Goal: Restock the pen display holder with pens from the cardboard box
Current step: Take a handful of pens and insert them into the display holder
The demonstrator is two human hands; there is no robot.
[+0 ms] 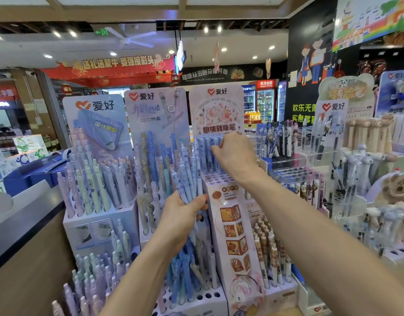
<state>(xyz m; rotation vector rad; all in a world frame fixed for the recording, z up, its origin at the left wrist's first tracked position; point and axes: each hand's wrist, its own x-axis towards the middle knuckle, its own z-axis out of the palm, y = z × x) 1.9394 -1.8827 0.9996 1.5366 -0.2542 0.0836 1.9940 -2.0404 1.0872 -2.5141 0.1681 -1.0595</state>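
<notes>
My left hand [181, 216] grips a bundle of blue-and-white patterned pens [189, 176], held upright in front of the displays. My right hand [236, 153] reaches to the top tier of the pink-and-white pen display holder [228, 215]. Its fingers pinch the top of one blue pen [216, 153] in the back row there. Several matching blue pens [205, 153] stand in that row, with rows of empty holes [219, 179] in front of them. No cardboard box shows in view.
A blue display holder [160, 156] with mixed pens stands left of the pink one, and another [98, 160] further left. Clear racks of pens [285, 142] and plush-topped pens [370, 137] crowd the right. A counter [25, 215] runs along the left.
</notes>
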